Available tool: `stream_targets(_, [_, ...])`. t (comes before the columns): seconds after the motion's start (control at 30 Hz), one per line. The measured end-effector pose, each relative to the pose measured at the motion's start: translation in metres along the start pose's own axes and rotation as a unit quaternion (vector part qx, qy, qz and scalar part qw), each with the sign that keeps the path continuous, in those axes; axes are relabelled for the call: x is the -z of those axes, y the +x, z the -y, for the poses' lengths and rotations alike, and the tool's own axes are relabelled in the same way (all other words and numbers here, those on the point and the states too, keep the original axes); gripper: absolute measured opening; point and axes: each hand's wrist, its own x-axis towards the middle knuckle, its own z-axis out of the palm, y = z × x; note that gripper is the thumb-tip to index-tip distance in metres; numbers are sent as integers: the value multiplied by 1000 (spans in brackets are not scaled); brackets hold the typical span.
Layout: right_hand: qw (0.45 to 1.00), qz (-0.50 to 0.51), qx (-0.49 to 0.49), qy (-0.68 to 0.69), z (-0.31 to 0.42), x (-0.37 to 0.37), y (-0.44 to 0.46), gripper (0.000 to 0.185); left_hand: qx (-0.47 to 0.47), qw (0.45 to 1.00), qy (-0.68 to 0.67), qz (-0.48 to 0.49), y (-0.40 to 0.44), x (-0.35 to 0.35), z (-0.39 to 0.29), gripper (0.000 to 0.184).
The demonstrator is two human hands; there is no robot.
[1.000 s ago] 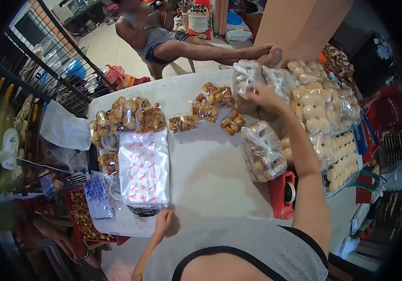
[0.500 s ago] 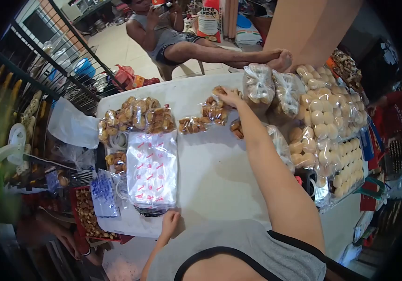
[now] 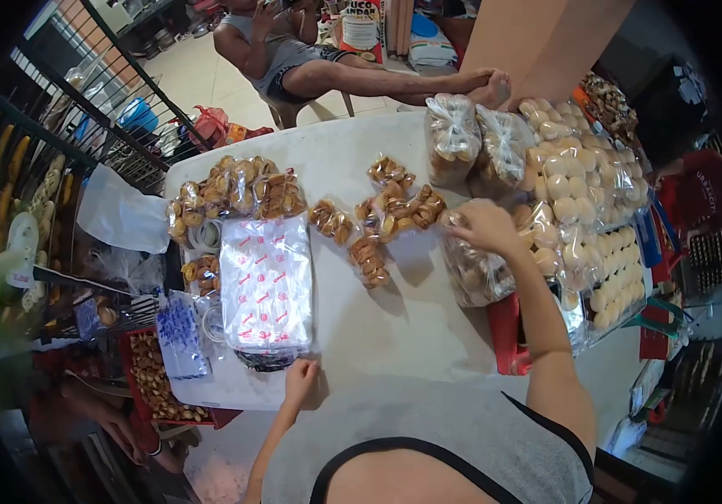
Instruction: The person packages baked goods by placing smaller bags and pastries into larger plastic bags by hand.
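Observation:
My right hand (image 3: pixel 489 228) has its fingers closed on the top of a clear plastic bag of bread (image 3: pixel 477 273) at the right of the white table (image 3: pixel 395 336). Left of that bag, several small clear packs of brown glazed pastries (image 3: pixel 390 210) lie in a loose cluster. My left hand (image 3: pixel 301 382) rests with curled fingers at the table's near edge. Just above it lies a stack of clear plastic bags with red print (image 3: pixel 266 286), and I see nothing in that hand.
More pastry packs (image 3: pixel 239 189) sit behind the stack. Two tall bread bags (image 3: pixel 453 139) and many packed round buns (image 3: pixel 571 185) crowd the right side. A red object (image 3: pixel 508 336) is near my right forearm. Across the table a person sits with legs stretched out (image 3: pixel 378 81).
My right hand has left the pastry packs and come nearer, onto the bread bag, which now sits further left. The pastry packs are spread out more. My left hand stays by the stack.

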Motion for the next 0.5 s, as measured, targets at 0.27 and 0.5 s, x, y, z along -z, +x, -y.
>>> stream_targets(0.27, [978, -202, 50, -29, -43, -79, -59, 32, 16, 1000, 13, -21, 0, -4, -7, 22])
stream_targets(0.5, [811, -306, 27, 498, -31, -18, 17, 18, -24, 1000, -9, -18, -4, -2, 2, 21])
